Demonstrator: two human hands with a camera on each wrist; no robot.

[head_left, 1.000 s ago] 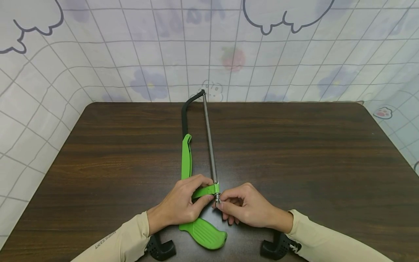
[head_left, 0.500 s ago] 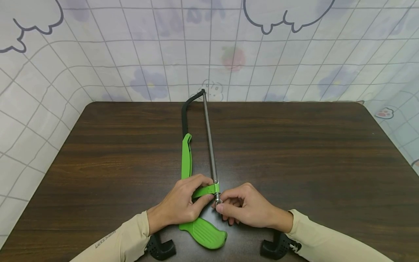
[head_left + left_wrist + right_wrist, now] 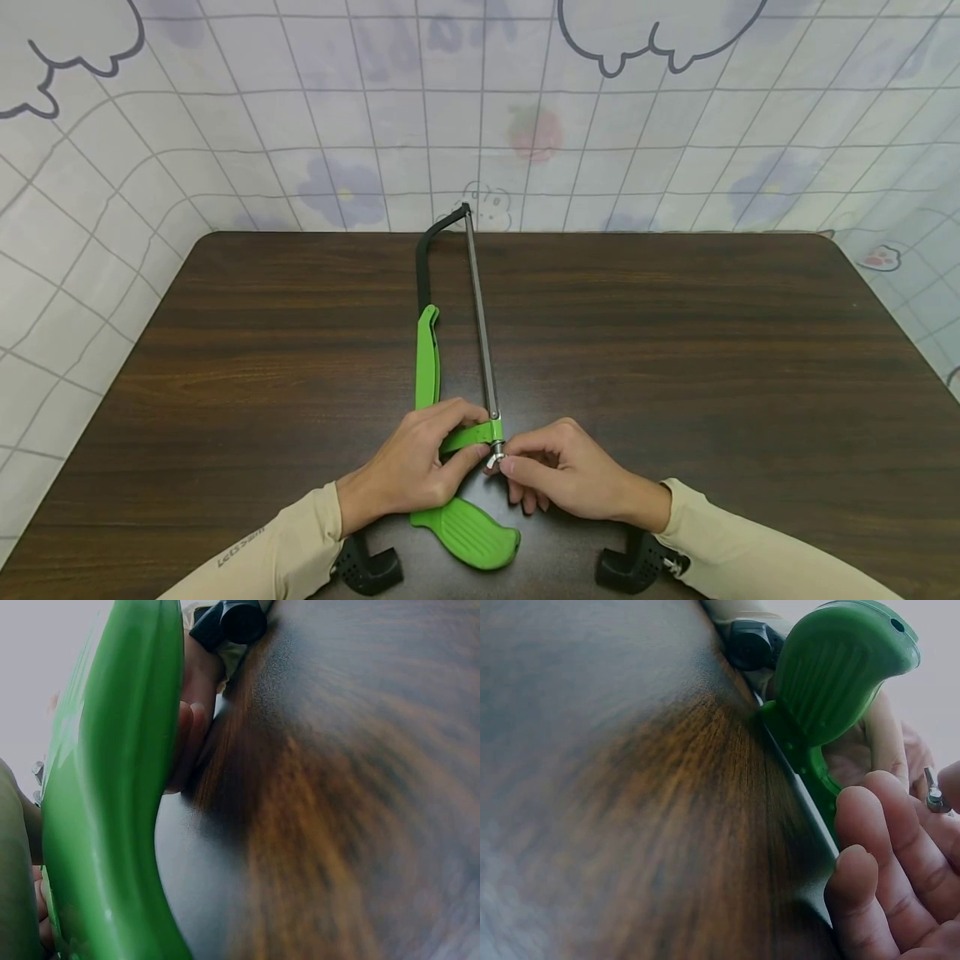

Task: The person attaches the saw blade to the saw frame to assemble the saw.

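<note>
A hacksaw with a green frame (image 3: 427,358) and ribbed green handle (image 3: 474,537) lies on the table, its black front arm (image 3: 423,267) pointing away from me. Its thin grey blade (image 3: 480,321) runs along the right side. My left hand (image 3: 420,462) grips the green frame near the blade's close end. With thumb and index finger, my right hand (image 3: 566,471) pinches the silver wing nut (image 3: 496,458) at that end. In the right wrist view the wing nut (image 3: 934,796) shows beside the fingertips, the other fingers loosely bent. The green handle (image 3: 124,772) fills much of the left wrist view.
The dark wood table (image 3: 675,333) extends to both sides of the saw. Behind it hangs a white gridded cloth (image 3: 637,125) with printed flowers. Black wrist camera mounts (image 3: 369,571) sit under both forearms, close to the tabletop.
The wing nut has turned between my right thumb and index finger, its wings now at another angle. My left hand and the hacksaw have stayed in place.
</note>
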